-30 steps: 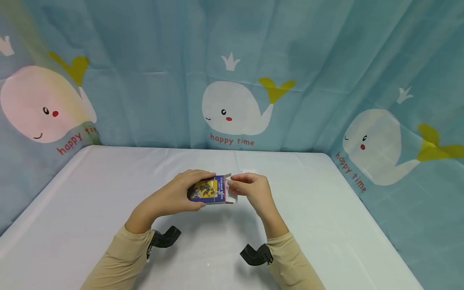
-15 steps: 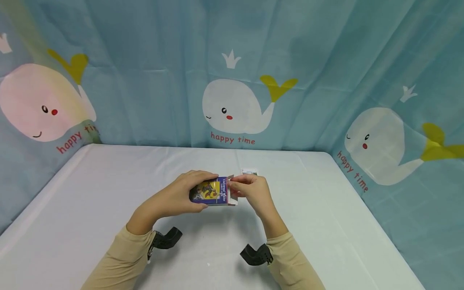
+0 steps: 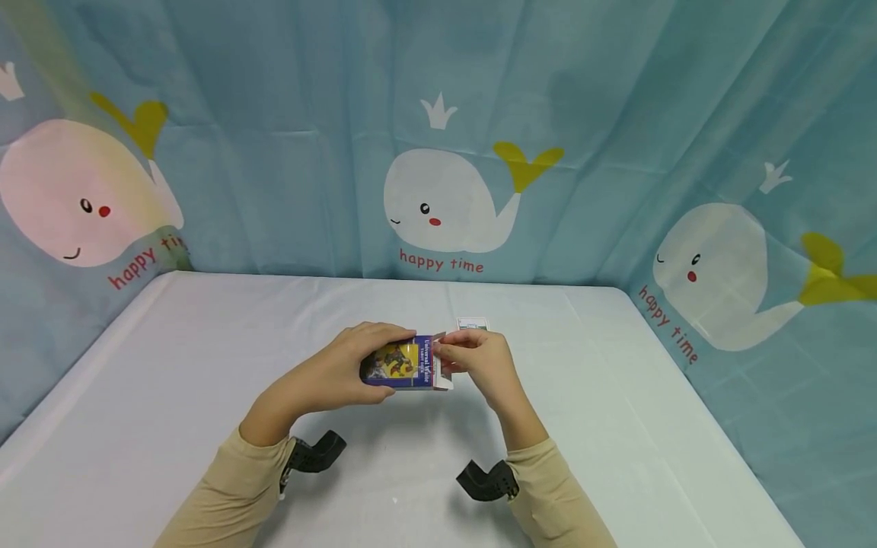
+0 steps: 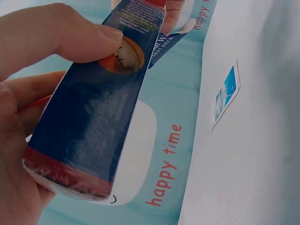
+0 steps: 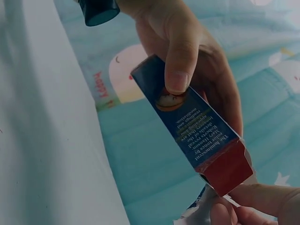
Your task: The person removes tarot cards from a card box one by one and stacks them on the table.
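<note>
A blue tarot card box [image 3: 397, 361] with a yellow picture is held up above the table, its end open on the right. My left hand [image 3: 342, 364] grips the closed end, its thumb on the narrow side [image 4: 93, 108] that faces the left wrist camera. At the open end, my right hand [image 3: 483, 361] pinches at the mouth with thumb and fingers, by the unfolded lid flap [image 4: 168, 49] and a red side flap [image 5: 227, 168]. The fingertips partly cover what they pinch. Behind the right hand, a picture card [image 3: 473, 323] lies on the table.
White cloth covers the table [image 3: 205, 335]. A light blue curtain [image 3: 308, 152] with printed whales hangs behind it and along the sides. Each wrist carries a black camera mount [image 3: 488, 481] over a beige sleeve [image 3: 226, 487].
Both hands and the box have shifted slightly right and down in the head view. More of the card on the table shows behind my right hand. Both grips look the same.
</note>
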### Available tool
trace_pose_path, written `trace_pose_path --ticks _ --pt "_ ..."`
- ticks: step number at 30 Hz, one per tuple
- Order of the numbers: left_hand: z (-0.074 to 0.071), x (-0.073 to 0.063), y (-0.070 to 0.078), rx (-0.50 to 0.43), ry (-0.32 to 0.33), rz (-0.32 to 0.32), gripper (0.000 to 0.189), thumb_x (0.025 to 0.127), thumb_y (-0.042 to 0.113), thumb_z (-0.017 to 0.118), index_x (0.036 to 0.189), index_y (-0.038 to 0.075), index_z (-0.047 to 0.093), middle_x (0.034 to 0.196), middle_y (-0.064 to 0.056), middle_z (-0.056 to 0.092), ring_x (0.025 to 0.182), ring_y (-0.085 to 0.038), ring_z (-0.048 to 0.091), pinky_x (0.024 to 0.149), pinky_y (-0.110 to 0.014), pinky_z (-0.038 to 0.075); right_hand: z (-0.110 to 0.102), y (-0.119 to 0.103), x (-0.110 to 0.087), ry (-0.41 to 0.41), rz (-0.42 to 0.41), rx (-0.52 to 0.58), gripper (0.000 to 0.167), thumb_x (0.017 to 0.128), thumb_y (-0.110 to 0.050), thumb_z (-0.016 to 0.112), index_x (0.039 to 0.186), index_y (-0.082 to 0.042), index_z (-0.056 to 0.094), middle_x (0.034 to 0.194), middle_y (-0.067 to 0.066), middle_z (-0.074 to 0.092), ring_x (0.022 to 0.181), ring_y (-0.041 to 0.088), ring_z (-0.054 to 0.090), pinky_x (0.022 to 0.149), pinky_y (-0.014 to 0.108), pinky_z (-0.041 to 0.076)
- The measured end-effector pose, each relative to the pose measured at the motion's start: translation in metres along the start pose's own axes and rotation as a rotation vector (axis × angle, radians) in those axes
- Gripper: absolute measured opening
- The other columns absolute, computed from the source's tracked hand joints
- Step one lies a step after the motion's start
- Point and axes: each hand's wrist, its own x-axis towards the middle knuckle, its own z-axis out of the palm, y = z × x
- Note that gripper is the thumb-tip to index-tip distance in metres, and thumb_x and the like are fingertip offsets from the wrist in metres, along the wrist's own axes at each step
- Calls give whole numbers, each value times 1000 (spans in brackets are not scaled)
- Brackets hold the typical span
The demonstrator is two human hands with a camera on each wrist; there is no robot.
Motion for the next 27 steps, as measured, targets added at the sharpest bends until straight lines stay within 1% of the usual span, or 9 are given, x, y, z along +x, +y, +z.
trace_pose_path --ticks 7,12,22,27 --pt "0 0 -1 5 -7 -3 74 78 16 81 145 15 51 142 -4 57 132 -28 49 106 -57 36 -5 -1 1 -15 30 -25 19 85 -15 78 91 2 73 87 10 74 64 12 69 68 32 60" --pt "0 1 -1 -3 -6 -5 74 77 14 82 145 14 51 142 -5 56 132 -28 49 106 -57 36 -12 -3 2 -23 34 -43 17 85 -14 77 92 1 75 87 11 74 66 14 69 69 35 60" --pt "-2 -1 -1 10 4 -8 74 77 15 82 145 15 51 142 -4 56 131 -26 49 104 -54 38 -31 -4 5 -32 42 -65 17 86 -10 76 95 3 73 90 12 72 67 15 67 68 32 60" --pt "-3 -1 -2 14 2 -15 74 78 16 81 145 16 51 143 -4 56 130 -26 50 103 -54 39 -40 -3 7 -54 42 -85 18 87 -10 75 96 4 72 92 12 73 68 15 68 68 30 59"
